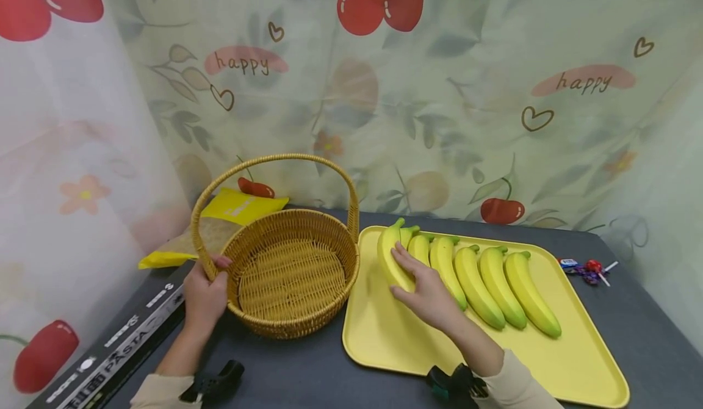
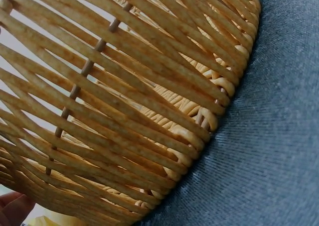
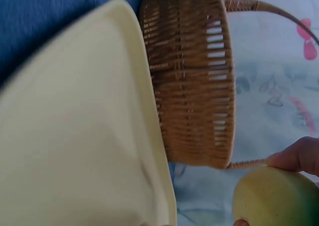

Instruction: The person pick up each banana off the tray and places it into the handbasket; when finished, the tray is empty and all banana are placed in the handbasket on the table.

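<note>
My left hand (image 1: 204, 293) grips the wicker basket (image 1: 293, 328) at its left side, where the arched handle (image 1: 296, 157) meets the rim. Nothing lies inside the basket. In the left wrist view its woven wall (image 2: 124, 96) fills most of the picture, with a fingertip (image 2: 16, 211) at the lower left. With fingers and thumb on opposite sides, my right hand (image 1: 431, 287) holds the leftmost banana (image 1: 387, 253) over the yellow tray (image 1: 384, 351). That banana (image 3: 274, 198) looks large and near in the right wrist view. Several other bananas (image 1: 475, 287) lie side by side on the tray.
A yellow and brown package (image 1: 241, 206) lies behind the basket. Left of the basket runs a long black pasta box (image 1: 123, 348). Wrapped candies and a lollipop (image 1: 592, 268) lie right of the tray. A printed curtain (image 1: 439, 91) hangs behind the dark table.
</note>
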{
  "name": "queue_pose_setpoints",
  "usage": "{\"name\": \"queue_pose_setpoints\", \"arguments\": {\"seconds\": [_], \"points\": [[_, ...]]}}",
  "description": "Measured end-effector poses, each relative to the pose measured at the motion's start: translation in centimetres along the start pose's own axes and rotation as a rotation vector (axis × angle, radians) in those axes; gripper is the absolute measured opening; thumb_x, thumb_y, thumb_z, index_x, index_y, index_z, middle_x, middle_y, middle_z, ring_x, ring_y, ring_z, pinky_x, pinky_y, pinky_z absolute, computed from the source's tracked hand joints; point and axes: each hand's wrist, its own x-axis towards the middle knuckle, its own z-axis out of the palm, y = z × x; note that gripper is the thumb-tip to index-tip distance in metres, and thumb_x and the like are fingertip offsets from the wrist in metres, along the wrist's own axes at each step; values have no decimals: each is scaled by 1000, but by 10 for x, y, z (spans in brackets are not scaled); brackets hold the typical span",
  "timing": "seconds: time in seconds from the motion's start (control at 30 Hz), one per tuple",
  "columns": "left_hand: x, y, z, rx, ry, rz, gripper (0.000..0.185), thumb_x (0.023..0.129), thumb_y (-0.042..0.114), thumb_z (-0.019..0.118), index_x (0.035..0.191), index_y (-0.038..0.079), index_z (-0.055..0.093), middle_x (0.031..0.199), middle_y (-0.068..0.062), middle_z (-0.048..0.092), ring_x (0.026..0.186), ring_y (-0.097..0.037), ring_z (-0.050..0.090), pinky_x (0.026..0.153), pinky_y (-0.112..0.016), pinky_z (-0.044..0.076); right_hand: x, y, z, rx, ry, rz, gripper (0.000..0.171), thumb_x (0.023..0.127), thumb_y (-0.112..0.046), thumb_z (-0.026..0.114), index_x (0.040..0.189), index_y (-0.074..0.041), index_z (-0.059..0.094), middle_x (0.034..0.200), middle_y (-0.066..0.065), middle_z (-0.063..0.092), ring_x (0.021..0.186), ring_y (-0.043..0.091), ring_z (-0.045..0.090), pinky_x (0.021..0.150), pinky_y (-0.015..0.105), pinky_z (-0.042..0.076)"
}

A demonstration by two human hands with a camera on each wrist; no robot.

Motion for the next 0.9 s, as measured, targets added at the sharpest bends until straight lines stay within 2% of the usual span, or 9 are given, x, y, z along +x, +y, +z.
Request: {"name": "queue_pose_setpoints", "arguments": {"seconds": [0.33, 0.57, 0.73, 0.9], "points": [[0, -1, 2, -18, 4, 3, 9, 81, -2, 49, 84, 1, 56, 92, -15, 68, 72, 14, 41, 69, -20, 35, -10, -25, 3, 36, -88, -68, 63, 82, -7, 65, 139, -1, 38, 150, 11, 30, 136, 27, 31, 100, 44, 39], [-1, -1, 2, -3, 6, 0, 8, 81, -2, 49, 84, 2, 56, 92, -14, 68, 74, 13, 41, 70, -22, 35, -7, -39, 7, 39, -170, -121, 65, 82, -8, 65, 140, -2, 37, 150, 10, 30, 136, 27, 32, 100, 43, 40], [-1, -2, 2, -3, 9, -1, 8, 81, -2, 49, 84, 1, 55, 92, -14, 67, 73, 13, 41, 70, -22, 35, 0, -45, 9, 51, -185, -132, 65, 82, -9, 65, 139, 0, 37, 150, 12, 30, 136, 27, 32, 99, 41, 41], [-1, -2, 1, -11, -1, -2, 8, 81, -3, 48, 84, 1, 54, 92, -15, 67, 73, 13, 41, 70, -19, 35, 1, -50, 10, 75, -185, -92, 64, 82, -9, 65, 139, -1, 37, 150, 11, 31, 137, 26, 31, 100, 41, 39]]}}
